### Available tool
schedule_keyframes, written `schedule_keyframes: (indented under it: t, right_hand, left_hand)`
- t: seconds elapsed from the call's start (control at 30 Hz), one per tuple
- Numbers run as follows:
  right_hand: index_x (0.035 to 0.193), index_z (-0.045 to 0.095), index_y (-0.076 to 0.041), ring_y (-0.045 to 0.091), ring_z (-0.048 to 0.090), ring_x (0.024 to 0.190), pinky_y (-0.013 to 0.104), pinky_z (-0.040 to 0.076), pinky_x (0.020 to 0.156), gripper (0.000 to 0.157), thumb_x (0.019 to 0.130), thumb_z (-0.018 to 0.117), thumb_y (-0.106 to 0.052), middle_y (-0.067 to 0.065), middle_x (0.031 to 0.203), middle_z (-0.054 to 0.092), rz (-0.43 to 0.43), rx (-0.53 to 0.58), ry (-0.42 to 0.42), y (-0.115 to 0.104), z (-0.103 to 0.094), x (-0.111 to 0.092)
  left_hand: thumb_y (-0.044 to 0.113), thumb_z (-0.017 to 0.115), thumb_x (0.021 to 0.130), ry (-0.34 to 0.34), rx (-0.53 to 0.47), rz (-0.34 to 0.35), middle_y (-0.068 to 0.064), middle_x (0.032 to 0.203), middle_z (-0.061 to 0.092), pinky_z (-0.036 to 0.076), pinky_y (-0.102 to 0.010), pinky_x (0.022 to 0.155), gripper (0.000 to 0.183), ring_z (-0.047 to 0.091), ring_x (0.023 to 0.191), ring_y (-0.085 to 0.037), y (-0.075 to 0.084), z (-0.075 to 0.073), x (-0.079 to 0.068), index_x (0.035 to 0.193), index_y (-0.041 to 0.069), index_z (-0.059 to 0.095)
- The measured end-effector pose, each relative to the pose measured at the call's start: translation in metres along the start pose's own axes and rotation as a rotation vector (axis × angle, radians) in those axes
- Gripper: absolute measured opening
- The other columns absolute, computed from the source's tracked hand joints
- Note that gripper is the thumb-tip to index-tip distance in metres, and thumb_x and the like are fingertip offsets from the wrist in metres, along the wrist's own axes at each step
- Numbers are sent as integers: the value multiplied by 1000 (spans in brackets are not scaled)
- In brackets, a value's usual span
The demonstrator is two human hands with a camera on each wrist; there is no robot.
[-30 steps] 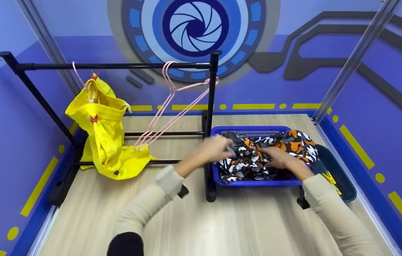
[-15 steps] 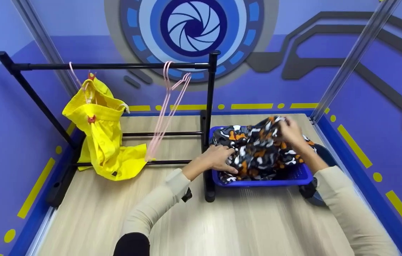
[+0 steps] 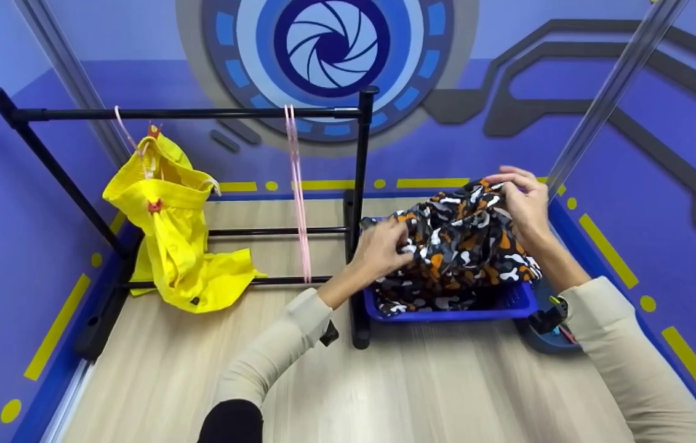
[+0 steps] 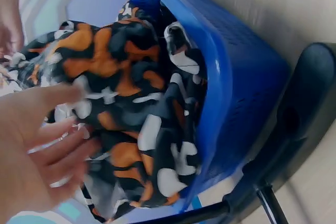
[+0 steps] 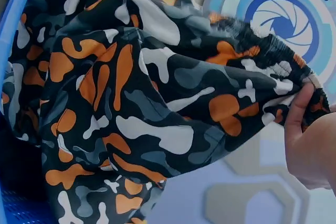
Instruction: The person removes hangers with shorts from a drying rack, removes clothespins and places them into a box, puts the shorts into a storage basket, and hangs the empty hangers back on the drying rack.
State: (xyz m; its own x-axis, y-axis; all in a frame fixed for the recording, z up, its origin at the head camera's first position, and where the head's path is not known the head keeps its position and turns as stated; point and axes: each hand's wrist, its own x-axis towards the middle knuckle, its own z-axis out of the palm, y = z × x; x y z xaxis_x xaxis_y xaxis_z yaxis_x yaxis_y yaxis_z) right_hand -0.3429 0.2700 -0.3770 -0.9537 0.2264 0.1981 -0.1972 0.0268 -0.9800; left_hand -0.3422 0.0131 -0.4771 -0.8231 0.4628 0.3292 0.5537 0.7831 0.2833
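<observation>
Camouflage-print pants in black, orange, white and grey rise partly out of a blue plastic basket; their lower part still lies inside. My right hand pinches the gathered elastic edge at the upper right, lifting it above the basket; the right wrist view shows the thumb on that edge. At the left side of the fabric, my left hand hovers close with loosely bent fingers. In the left wrist view its fingers are blurred and overlap the cloth, some of which shows between them.
A black clothes rack stands left of the basket. Yellow pants hang on it, held by red clips. Pink hangers hang near its right post. A dark tray with small items sits behind my right wrist.
My right hand has moved up and right, raising the camouflage-print pants out of the basket's middle. My left hand has risen slightly from the basket's left side. The pink hangers have swung edge-on.
</observation>
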Motion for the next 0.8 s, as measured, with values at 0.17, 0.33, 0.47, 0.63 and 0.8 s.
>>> schedule_keyframes:
  t: [0.17, 0.33, 0.47, 0.63, 0.8]
  right_hand:
    - [89, 77, 2, 13, 68, 92, 17, 55, 69, 32, 95, 48, 12, 1, 101, 76, 63, 224, -197, -16, 1, 1]
    - [118, 73, -1, 9, 70, 89, 19, 57, 79, 27, 92, 68, 5, 4, 113, 75, 16, 107, -422, -32, -3, 7]
    - [135, 64, -2, 12, 63, 103, 17, 52, 85, 57, 81, 77, 9, 11, 126, 65, -318, -500, -579, -37, -5, 10]
    - [117, 73, 2, 40, 56, 98, 46, 51, 84, 57, 69, 60, 28, 26, 106, 57, -855, -955, -427, -32, 4, 11]
    - [100, 77, 2, 48, 55, 99, 58, 51, 77, 32, 74, 65, 17, 24, 103, 60, -866, -1074, -145, -34, 7, 17]
  left_hand:
    - [33, 73, 85, -35, -240, -14, -11, 155, 42, 36, -54, 116, 74, 41, 143, -29, -17, 0, 16, 149, 18, 39]
    - [28, 39, 98, -152, -567, -170, -10, 162, 40, 23, -57, 122, 62, 35, 151, -29, -33, 2, 22, 158, 19, 26]
    - [29, 49, 97, -237, -471, -227, -14, 157, 48, 25, -56, 121, 73, 40, 149, -31, -40, 7, 20, 162, 15, 18]
    - [25, 75, 88, -326, -291, -149, -12, 151, 55, 33, -51, 115, 82, 47, 143, -30, -39, 12, 24, 158, 12, 34]
    - [14, 72, 86, -274, -177, -153, -11, 122, 73, 54, -43, 98, 36, 67, 115, -28, -34, 11, 32, 122, 10, 69]
